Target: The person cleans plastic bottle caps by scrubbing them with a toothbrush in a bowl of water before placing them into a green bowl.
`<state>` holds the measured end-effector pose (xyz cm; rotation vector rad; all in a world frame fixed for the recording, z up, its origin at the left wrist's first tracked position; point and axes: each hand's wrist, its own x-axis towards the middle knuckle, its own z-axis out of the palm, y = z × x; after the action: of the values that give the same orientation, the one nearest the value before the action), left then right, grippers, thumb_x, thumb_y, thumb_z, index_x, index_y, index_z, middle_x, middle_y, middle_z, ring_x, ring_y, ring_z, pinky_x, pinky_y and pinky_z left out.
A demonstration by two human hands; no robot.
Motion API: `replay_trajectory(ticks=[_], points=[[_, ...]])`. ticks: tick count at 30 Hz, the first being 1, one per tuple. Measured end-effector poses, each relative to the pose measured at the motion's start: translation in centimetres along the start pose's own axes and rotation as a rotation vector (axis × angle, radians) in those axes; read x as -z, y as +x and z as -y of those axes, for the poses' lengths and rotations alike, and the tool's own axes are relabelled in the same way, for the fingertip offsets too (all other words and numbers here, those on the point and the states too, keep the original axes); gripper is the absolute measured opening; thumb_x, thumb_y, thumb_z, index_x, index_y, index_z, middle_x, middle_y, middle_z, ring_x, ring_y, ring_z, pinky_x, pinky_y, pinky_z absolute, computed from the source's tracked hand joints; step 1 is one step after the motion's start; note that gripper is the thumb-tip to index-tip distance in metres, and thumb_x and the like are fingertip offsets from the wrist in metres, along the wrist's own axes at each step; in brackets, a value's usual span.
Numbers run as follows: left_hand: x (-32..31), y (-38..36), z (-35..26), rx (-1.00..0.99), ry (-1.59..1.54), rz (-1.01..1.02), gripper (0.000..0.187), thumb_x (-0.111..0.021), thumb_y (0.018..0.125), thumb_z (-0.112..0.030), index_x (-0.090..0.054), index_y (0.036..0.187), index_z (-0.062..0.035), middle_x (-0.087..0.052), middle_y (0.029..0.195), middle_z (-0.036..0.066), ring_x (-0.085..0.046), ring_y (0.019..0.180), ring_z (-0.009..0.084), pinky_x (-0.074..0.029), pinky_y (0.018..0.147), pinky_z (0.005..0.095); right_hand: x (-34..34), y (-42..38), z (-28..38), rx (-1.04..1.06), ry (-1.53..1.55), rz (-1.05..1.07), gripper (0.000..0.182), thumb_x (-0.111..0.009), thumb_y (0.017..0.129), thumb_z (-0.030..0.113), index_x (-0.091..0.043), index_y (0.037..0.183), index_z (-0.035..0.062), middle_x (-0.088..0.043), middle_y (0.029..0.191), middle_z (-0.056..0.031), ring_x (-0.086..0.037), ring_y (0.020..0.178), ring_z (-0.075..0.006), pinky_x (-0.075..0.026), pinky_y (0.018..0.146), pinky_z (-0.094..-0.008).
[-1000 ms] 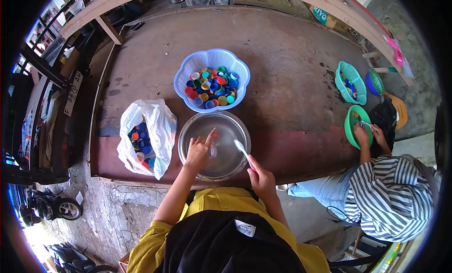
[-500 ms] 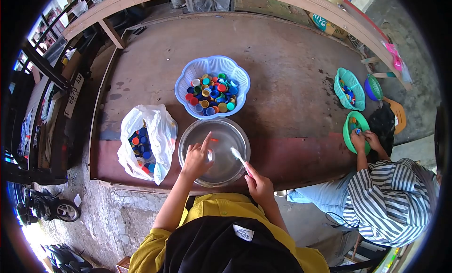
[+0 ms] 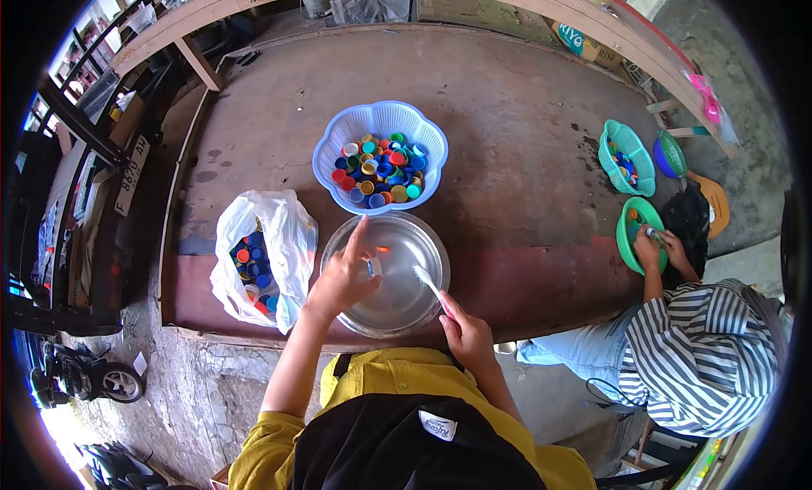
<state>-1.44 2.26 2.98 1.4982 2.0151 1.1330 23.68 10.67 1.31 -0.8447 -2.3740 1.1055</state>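
Over the basin (image 3: 402, 308) near the table (image 3: 524, 135)'s front edge, the left hand (image 3: 341, 279) pinches a pale cap (image 3: 374, 266); the right hand (image 3: 468, 333) grips a toothbrush (image 3: 430, 281); a white bag (image 3: 296, 236) sits toward the front-left corner; tabletop spreads from blue basket (image 3: 326, 156) to far edge.

Head-worn wide view, facing forward and down over table (image 3: 524, 152).

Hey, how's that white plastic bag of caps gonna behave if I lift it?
The white plastic bag will probably sag, since its thin sides are creased and crumpled. The loose bottle caps inside may shift and could spill, as its mouth gapes open.
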Motion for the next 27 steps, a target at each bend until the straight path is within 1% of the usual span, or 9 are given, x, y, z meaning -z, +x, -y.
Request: replay_trajectory(ticks=[5, 6, 9, 11, 16, 20, 23, 24, 27], points=[[3.2, 0.9, -5.1, -0.054, -0.022, -0.161, 0.065, -0.077, 0.068, -0.004, -0.046, 0.125, -0.0045, -0.063, 0.099, 0.011, -0.063, 0.093, 0.0251, -0.050, 0.083, 0.0345, 1.0, 0.3, 1.1, 0.030, 0.018, -0.058, 0.040, -0.058, 0.087, 0.007, -0.053, 0.126, 0.0047, -0.064, 0.108, -0.0195, -0.065, 0.096, -0.0296, -0.052, 0.078, -0.0325], [3.5, 1.2, -5.9, -0.096, -0.013, -0.199, 0.044, -0.076, 0.068, -0.002, -0.056, 0.107, -0.0031, -0.063, 0.098, 0.011, -0.063, 0.091, 0.0261, -0.050, 0.081, 0.0339, 1.1, 0.3, 1.2, 0.034, 0.019, -0.069, 0.040, -0.058, 0.087, 0.007, -0.053, 0.126, 0.0044, -0.064, 0.108, -0.0198, -0.065, 0.096, -0.0298, -0.052, 0.078, -0.0325], [1.4, 1.4, -3.6, -0.183, -0.013, -0.214, 0.035, -0.074, 0.069, -0.003, -0.056, 0.099, -0.0027, -0.061, 0.100, 0.014, -0.061, 0.093, 0.0299, -0.050, 0.083, 0.0383, 1.3, 0.3, 1.4, 0.037, 0.037, -0.098, 0.040, -0.057, 0.087, 0.006, -0.053, 0.126, 0.0038, -0.064, 0.107, -0.0207, -0.066, 0.095, -0.0300, -0.052, 0.078, -0.0322], [-2.0, 0.6, 1.0, -0.090, 0.179, 0.047, 0.028, -0.071, 0.071, -0.005, -0.058, 0.095, -0.0028, -0.060, 0.101, 0.015, -0.059, 0.094, 0.0359, -0.049, 0.079, 0.0409, 1.0, 0.2, 1.1, 0.069, 0.005, -0.122, 0.041, -0.058, 0.087, 0.009, -0.053, 0.128, 0.0090, -0.065, 0.107, -0.0161, -0.066, 0.090, -0.0289, -0.053, 0.073, -0.0336], [-0.4, 1.2, -1.3, -0.037, 0.079, 0.084, 0.030, -0.072, 0.070, -0.005, -0.059, 0.097, -0.0023, -0.061, 0.102, 0.014, -0.060, 0.093, 0.0346, -0.050, 0.079, 0.0397, 1.2, -0.3, 1.1, 0.093, -0.004, -0.155, 0.042, -0.059, 0.087, 0.011, -0.053, 0.128, 0.0112, -0.065, 0.107, -0.0149, -0.066, 0.090, -0.0281, -0.053, 0.071, -0.0340], [2.6, 1.6, -5.7, -0.191, 0.014, -0.186, 0.035, -0.075, 0.070, -0.005, -0.059, 0.101, -0.0024, -0.061, 0.099, 0.013, -0.061, 0.091, 0.0325, -0.050, 0.078, 0.0359, 1.5, -0.3, 1.1, 0.088, -0.010, -0.178, 0.042, -0.059, 0.087, 0.011, -0.053, 0.128, 0.0109, -0.065, 0.107, -0.0155, -0.066, 0.091, -0.0280, -0.054, 0.071, -0.0340], [0.1, 0.8, -3.2, -0.039, -0.078, -0.133, 0.034, -0.075, 0.071, -0.007, -0.059, 0.101, -0.0026, -0.061, 0.102, 0.014, -0.061, 0.094, 0.0328, -0.050, 0.079, 0.0375, 1.5, -0.2, 1.2, 0.076, 0.000, -0.171, 0.042, -0.059, 0.087, 0.010, -0.053, 0.128, 0.0108, -0.065, 0.107, -0.0156, -0.066, 0.090, -0.0283, -0.054, 0.071, -0.0340], [-1.7, 0.1, 0.3, -0.110, 0.164, 0.024, 0.033, -0.074, 0.073, -0.010, -0.058, 0.101, -0.0030, -0.060, 0.107, 0.015, -0.060, 0.097, 0.0325, -0.050, 0.079, 0.0391, 1.4, -0.2, 1.2, 0.073, 0.007, -0.164, 0.042, -0.059, 0.087, 0.010, -0.053, 0.128, 0.0108, -0.065, 0.107, -0.0156, -0.066, 0.090, -0.0284, -0.054, 0.071, -0.0340], [-2.4, -0.5, 0.1, -0.039, 0.008, 0.046, 0.032, -0.074, 0.072, -0.008, -0.060, 0.100, -0.0028, -0.062, 0.107, 0.013, -0.061, 0.095, 0.0293, -0.051, 0.076, 0.0377, 1.2, -0.3, 1.2, 0.081, -0.017, -0.151, 0.042, -0.059, 0.087, 0.011, -0.053, 0.128, 0.0108, -0.065, 0.106, -0.0154, -0.066, 0.089, -0.0286, -0.053, 0.070, -0.0342]])
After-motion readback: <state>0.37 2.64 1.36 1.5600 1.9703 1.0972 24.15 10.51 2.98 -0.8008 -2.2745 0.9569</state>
